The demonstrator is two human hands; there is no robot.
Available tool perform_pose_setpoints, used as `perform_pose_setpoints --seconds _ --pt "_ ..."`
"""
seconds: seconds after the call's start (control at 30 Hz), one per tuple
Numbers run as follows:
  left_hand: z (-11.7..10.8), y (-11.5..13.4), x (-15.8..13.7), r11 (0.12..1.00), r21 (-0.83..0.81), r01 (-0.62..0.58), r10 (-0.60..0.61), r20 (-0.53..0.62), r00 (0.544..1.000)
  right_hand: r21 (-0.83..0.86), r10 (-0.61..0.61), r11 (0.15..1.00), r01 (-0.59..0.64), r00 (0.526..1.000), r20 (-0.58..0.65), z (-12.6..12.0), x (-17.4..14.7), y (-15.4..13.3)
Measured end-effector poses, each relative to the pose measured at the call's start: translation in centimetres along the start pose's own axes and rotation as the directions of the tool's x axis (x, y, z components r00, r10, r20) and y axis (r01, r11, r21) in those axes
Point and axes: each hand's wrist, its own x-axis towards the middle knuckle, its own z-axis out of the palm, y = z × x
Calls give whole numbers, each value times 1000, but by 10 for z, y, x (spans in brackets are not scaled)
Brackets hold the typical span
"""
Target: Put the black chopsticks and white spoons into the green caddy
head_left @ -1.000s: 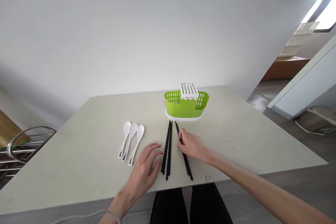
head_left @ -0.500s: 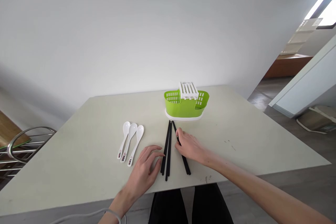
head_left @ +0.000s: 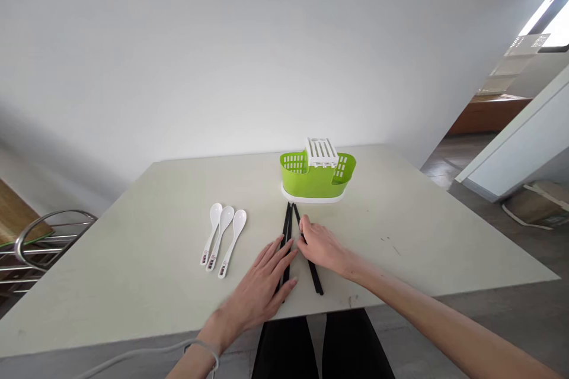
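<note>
Several black chopsticks (head_left: pixel 287 225) lie on the table, their far ends close to a green utensil basket (head_left: pixel 315 182) with a white base and a white slotted top. My left hand (head_left: pixel 269 275) rests over the left group of chopsticks, fingers stretched out and partly hiding them. To its right, my right hand (head_left: pixel 323 247) is closed around a pair of chopsticks (head_left: pixel 315 275) that slants toward the table's front edge. Left of my hands, three white spoons (head_left: pixel 226 243) lie side by side with their bowls pointing away from me.
The pale table (head_left: pixel 146 249) backs onto a white wall (head_left: pixel 222 59). A metal rack (head_left: pixel 53 237) stands off the table's left side. A grey cable (head_left: pixel 146 350) runs to my left wrist. Dark marks (head_left: pixel 390 244) show on the tabletop at right.
My left hand has moved right, from beside the left group of chopsticks to on top of it. My right hand stays at its chopsticks with hardly any movement.
</note>
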Motion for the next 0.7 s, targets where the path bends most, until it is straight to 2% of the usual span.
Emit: perform_pose_setpoints --seconds 0.1,0.3,0.7 --pt "6 2 0 994 110 -11 6 48 999 -11 8 1000 -8 1000 -4 1 0 -1" --pt "16 3 -6 975 220 25 -26 2 1000 -30 -3 1000 4 1000 10 1 2 -11" --pt "14 5 -19 982 180 52 -40 -67 997 -2 -36 999 36 999 17 6 10 -33"
